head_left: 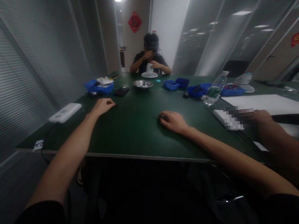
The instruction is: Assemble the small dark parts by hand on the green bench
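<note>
The left hand [104, 106] is resting on the green table [133, 135], near a black device [121, 91]; the right hand [173, 120] is resting, fingers bent, by a thin item [155, 117] near centre. Whether either is gripping, I cannot tell.

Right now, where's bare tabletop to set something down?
Bare: the green tabletop midway between left hand and right hand, from near edge toward the metal bowl; also beyond the right hand, short of the blue trays. Crowded: the right, around the bottle and another person's hand.

Left hand [103, 106], right hand [175, 121] apart at green table [132, 132]; white device [65, 113] at left, metal bowl [143, 85] beyond.
</note>
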`<state>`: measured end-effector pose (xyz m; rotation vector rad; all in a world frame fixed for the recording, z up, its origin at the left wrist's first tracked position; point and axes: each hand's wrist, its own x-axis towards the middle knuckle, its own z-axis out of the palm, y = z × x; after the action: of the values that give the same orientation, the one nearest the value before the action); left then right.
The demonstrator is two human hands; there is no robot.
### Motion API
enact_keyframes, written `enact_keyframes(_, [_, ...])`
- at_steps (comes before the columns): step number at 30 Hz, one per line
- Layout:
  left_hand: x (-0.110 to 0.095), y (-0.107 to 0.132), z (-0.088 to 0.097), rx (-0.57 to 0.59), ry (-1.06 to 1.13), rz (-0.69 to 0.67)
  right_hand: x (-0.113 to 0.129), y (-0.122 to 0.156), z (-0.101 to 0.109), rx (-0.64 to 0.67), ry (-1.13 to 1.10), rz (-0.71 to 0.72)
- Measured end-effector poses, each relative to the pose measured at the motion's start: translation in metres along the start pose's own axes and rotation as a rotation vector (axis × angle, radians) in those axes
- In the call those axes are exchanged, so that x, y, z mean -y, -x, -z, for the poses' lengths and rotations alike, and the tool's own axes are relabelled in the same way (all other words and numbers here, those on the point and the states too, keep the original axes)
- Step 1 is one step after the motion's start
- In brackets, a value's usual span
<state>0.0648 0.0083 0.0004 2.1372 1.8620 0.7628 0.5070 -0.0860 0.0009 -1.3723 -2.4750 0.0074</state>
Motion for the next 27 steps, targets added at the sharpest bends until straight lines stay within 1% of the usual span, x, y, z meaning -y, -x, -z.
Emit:
enact_keyframes(3, [-0.034, 0.008, -0.014, 0.117, 0.11, -0.223, 0.0, 0.001, 0.002, 0.007, -0.019, 0.029])
enact_keyframes(6, [-0.071, 0.02, -0.031, 0.233, 0.237, -0.438, 0.002, 0.002, 0.004, 0.009, -0.062, 0.105])
enact_keyframes(9, [-0.102, 0.032, -0.047, 0.319, 0.334, -0.58, 0.006, 0.004, 0.007, 0.03, -0.112, 0.19])
enact_keyframes(11, [-0.115, 0.038, -0.053, 0.345, 0.362, -0.646, 0.008, 0.006, 0.009, 0.046, -0.123, 0.232])
enact_keyframes(14, [-0.124, 0.044, -0.055, 0.353, 0.368, -0.7, 0.009, 0.007, 0.01, 0.052, -0.124, 0.27])
enact_keyframes(17, [-0.126, 0.046, -0.055, 0.348, 0.375, -0.724, 0.009, 0.007, 0.011, 0.055, -0.127, 0.288])
enact_keyframes(22, [-0.129, 0.048, -0.057, 0.341, 0.393, -0.734, 0.009, 0.007, 0.012, 0.077, -0.118, 0.284])
enact_keyframes(27, [-0.131, 0.048, -0.059, 0.339, 0.414, -0.738, 0.009, 0.007, 0.01, 0.066, -0.107, 0.283])
